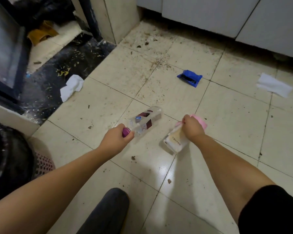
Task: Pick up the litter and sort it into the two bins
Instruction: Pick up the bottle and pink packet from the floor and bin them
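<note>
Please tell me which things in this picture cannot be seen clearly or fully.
Head view:
- Black-lined bin: cut off by the left edge; contents dark.
- Second bin: only a pink mesh basket peeks out behind the left arm.
- Packet in the right hand: print too small to read.
- Bottle cap: mostly covered by the left hand.

Print on the bottle (145,121) label and packet (175,141) seems too blurred to read.
</note>
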A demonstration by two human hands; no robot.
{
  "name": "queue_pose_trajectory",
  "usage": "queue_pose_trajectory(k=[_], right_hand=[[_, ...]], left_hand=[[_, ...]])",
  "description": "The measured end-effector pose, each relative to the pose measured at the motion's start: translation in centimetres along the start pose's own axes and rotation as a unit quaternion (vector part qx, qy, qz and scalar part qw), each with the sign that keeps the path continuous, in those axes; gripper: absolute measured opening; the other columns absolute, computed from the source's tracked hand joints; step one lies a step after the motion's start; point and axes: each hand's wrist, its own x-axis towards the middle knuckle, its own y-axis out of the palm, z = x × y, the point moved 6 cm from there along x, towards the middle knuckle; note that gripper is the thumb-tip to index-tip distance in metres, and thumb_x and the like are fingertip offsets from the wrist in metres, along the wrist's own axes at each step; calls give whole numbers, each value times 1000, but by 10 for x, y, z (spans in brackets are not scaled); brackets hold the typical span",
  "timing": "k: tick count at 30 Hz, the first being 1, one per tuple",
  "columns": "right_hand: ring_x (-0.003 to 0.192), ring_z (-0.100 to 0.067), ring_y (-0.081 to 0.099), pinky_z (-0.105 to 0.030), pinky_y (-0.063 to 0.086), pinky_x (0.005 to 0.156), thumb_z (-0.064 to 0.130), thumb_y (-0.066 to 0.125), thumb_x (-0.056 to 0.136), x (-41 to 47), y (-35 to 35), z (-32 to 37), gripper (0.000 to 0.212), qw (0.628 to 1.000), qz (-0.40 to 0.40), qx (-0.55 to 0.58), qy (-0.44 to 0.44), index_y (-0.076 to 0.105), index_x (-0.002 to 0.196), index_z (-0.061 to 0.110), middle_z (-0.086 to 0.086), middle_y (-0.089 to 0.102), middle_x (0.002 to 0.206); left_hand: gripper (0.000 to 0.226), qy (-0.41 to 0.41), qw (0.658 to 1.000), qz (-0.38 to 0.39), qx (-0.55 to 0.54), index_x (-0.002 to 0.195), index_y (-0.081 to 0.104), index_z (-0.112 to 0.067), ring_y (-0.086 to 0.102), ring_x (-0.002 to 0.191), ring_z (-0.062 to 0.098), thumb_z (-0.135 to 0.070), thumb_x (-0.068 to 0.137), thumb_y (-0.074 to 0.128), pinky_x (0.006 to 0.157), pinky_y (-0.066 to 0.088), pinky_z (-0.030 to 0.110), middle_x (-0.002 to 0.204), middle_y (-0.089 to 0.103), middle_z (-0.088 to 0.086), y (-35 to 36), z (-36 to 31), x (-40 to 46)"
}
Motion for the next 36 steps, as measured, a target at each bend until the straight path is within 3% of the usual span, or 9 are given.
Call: queue_pose_trajectory(k=[2,8,14,21,25,29,31,34,36], right_hand=[[90,-29,56,-30,44,77,5,38,92,-14,-6,44,22,994,5,-47,-102,56,105,5,-16,59,105],[93,-31,52,-38,46,85,5,38,94,-97,-30,185,23,959,-11,-31,-283,57,106,1,-15,53,101],[96,-28,51,-34,39,82,12,44,95,-215,-5,321,18,902,14,-31,-431,59,102,7,-12,54,107],[102,-30,58,-40,51,84,18,53,94,-342,80,444,15,832,67,-50,-549,60,104,11,-12,57,110],[102,-35,59,-44,51,88,18,46,95,-376,156,469,21,821,95,-109,-552,62,103,7,-17,58,112],[107,-36,56,-37,43,86,17,42,96,-371,226,462,25,852,143,-135,-486,63,97,5,-16,61,113],[114,-34,53,-33,39,86,13,40,96,-361,252,452,24,875,159,-143,-435,64,93,9,-10,60,114],[118,-39,51,-38,43,94,5,46,93,-346,291,440,27,870,173,-194,-420,57,117,-2,-24,54,126],[118,-40,51,-39,44,95,6,48,92,-338,312,431,31,865,180,-230,-408,54,121,-3,-27,53,128]], left_hand=[[34,-7,999,-34,-14,85,55,-5,45,64,18,-39,90,54,57,37,28,70,51,1,-30,0,-15],[31,-44,980,-177,-86,73,54,-7,60,67,29,-36,86,58,70,53,45,66,57,4,-148,18,-99],[35,-107,921,-355,-117,72,54,-3,56,65,29,-35,86,60,72,50,42,66,61,16,-269,76,-240],[34,-201,869,-435,-122,64,46,-14,49,41,12,-35,87,58,57,40,31,52,53,6,-337,217,-383],[41,-256,870,-411,-97,55,42,-17,46,30,5,-34,88,59,44,38,21,45,49,7,-348,292,-449],[45,-351,893,-278,-34,62,58,-13,60,49,25,-53,82,56,43,38,24,56,60,12,-335,357,-472],[49,-381,903,-199,14,66,61,-11,67,65,34,-57,82,53,46,38,28,64,66,16,-317,380,-455],[49,-384,914,-127,23,60,51,-14,61,64,30,-56,84,53,53,38,31,59,56,9,-280,405,-411],[42,-385,918,-95,-5,75,58,-11,58,72,29,-51,86,53,63,45,33,72,58,10,-253,422,-387]])
